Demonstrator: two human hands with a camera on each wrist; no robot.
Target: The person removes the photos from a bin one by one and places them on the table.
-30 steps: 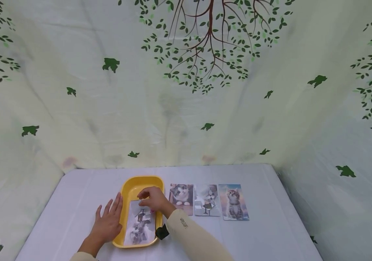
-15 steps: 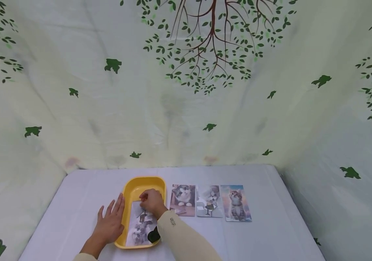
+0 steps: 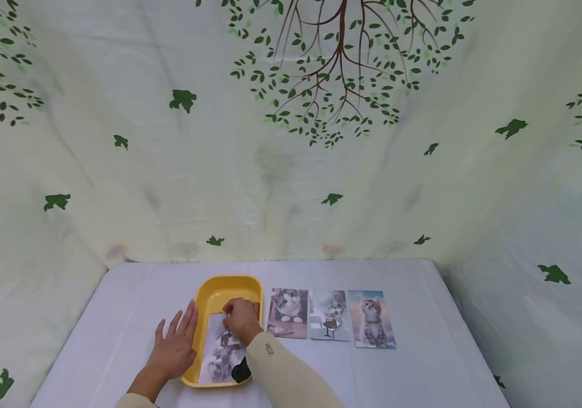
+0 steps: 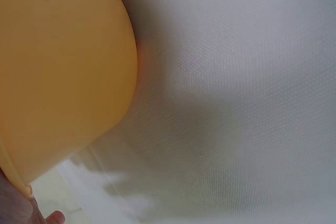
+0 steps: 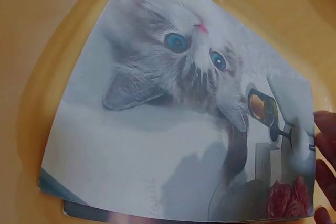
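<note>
In the head view, my left hand (image 3: pixel 170 352) has straight fingers and rests against the left side of the yellow tray (image 3: pixel 200 294). A picture card (image 3: pixel 219 357) with a blue-eyed kitten, a drinking glass and pink roses lies in the tray. Curled fingers of my right hand (image 3: pixel 241 317) pinch its far edge. The right wrist view shows the fingers (image 5: pixel 326 129) touching the card edge, and at least one more card (image 5: pixel 86 211) under it. My left wrist view holds mostly the tray's outer wall (image 4: pixel 63 77) and a bit of fingertip.
Three cat picture cards lie in a row right of the tray: a grey-and-white cat card (image 3: pixel 288 314), a kitten-and-glass card (image 3: pixel 329 317) and a tabby kitten card (image 3: pixel 372 320). White cloth (image 3: pixel 413 362) covers the table. A leaf-printed curtain (image 3: pixel 291 170) stands behind.
My right hand has shifted slightly at the card's far edge, its thumb and finger closer together. The left hand stays at the tray's side. The whole view has drifted a little.
</note>
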